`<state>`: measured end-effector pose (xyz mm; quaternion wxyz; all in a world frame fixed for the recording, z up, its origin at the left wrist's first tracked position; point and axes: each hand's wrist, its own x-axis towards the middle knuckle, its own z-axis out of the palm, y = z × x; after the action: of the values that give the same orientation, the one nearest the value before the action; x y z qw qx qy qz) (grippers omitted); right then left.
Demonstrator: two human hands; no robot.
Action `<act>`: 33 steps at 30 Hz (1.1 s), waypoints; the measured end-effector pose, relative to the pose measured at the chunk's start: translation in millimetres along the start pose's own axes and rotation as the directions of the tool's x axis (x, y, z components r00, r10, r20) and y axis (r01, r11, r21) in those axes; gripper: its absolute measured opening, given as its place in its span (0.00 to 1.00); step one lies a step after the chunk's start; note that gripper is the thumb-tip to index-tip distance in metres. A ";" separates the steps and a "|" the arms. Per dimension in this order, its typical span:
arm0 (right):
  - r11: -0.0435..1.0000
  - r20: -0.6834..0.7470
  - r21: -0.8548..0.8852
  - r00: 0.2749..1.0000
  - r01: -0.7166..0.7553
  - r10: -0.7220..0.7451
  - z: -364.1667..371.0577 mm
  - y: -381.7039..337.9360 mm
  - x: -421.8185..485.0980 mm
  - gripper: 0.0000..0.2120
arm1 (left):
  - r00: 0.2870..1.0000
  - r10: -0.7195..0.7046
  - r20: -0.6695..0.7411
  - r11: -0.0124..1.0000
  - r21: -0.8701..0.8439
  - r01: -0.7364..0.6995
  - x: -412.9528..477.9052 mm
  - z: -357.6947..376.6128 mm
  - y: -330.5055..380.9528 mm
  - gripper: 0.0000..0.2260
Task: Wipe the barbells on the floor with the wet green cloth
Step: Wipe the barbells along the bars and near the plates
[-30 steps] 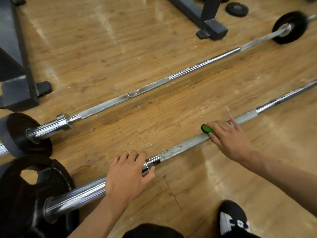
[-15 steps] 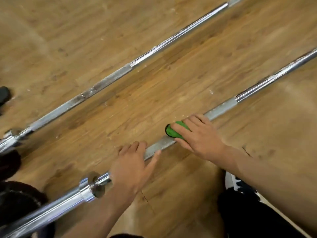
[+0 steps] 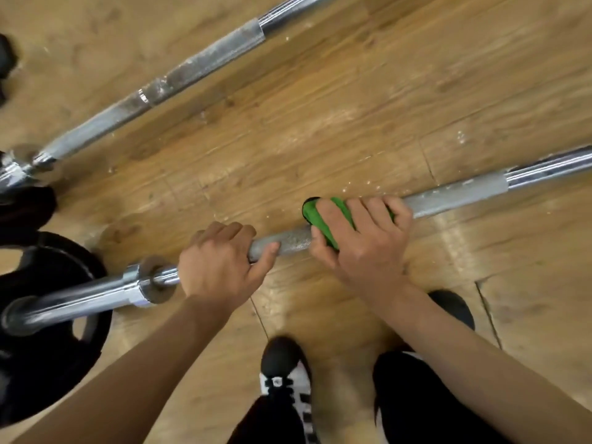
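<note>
One head-worn wide-angle view, looking steeply down and slightly forward, close above the floor (image 3: 320,129), near bar (image 3: 455,198) crossing mid-frame, far bar (image 3: 192,68) toward the top-left corner, shoe (image 3: 283,376) at the bottom edge

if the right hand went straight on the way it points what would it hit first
The right hand, gripping the cloth round the near bar, points away and leftward over bare floor. The first thing in that line looks to be the far bar, though depth is hard to judge.
</note>
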<state>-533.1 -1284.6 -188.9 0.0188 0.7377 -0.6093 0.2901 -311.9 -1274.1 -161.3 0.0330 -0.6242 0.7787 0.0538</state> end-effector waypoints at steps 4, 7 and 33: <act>1.000 0.018 0.018 1.000 0.015 -0.015 1.2 0.3 3.3 0.11 | 1.000 -0.002 -0.016 1.000 0.001 0.002 0.4 -1.4 -2.5 0.32; 0.999 0.003 -0.002 0.999 0.038 -0.038 5.6 5.0 4.8 0.11 | 1.000 -0.008 -0.021 1.000 -0.012 0.007 4.3 -2.4 -0.5 0.31; 0.920 0.118 -0.217 0.926 -0.327 0.357 -48.8 121.3 53.4 0.16 | 0.997 0.042 -0.058 0.999 0.032 -0.041 54.5 -5.2 3.8 0.32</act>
<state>-658.5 -1344.6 -163.8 -0.0082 0.6345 -0.7540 0.1698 -327.4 -1326.7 -162.4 0.0187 -0.6087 0.7928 0.0245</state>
